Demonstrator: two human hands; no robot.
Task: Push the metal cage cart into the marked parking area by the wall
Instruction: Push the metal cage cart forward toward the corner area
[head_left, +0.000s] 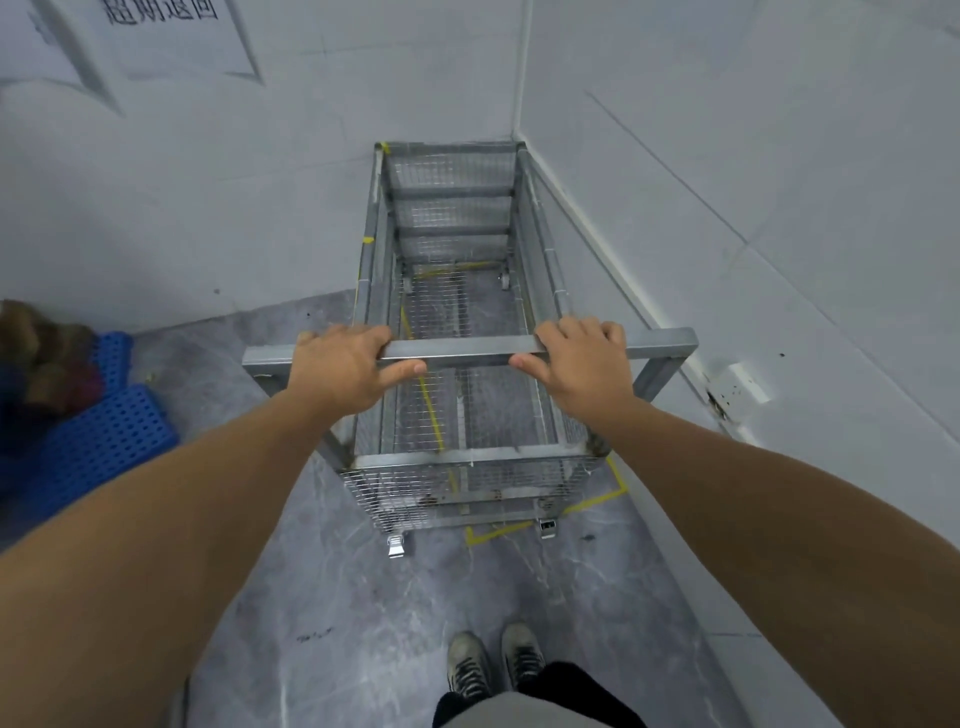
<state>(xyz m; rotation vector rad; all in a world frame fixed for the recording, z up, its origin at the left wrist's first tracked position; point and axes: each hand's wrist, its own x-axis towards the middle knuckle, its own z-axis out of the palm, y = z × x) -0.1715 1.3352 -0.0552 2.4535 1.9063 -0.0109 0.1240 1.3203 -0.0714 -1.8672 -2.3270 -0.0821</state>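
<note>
The metal cage cart (457, 291) is a tall wire-mesh frame on small castors, standing in the corner with its far end at the back wall and its right side along the right wall. It holds nothing. My left hand (345, 366) grips the left part of its square handle bar (462, 349). My right hand (584, 361) grips the same bar further right. Yellow floor tape (597, 501) marks the parking area; its near edge shows just below the cart's near end, and another tape line shows through the mesh floor.
White walls close off the far side (208, 208) and the right side (753, 260). A blue perforated plastic pallet (98, 441) with brown bundled items lies on the grey floor at the left. My two shoes (493, 665) stand behind the cart.
</note>
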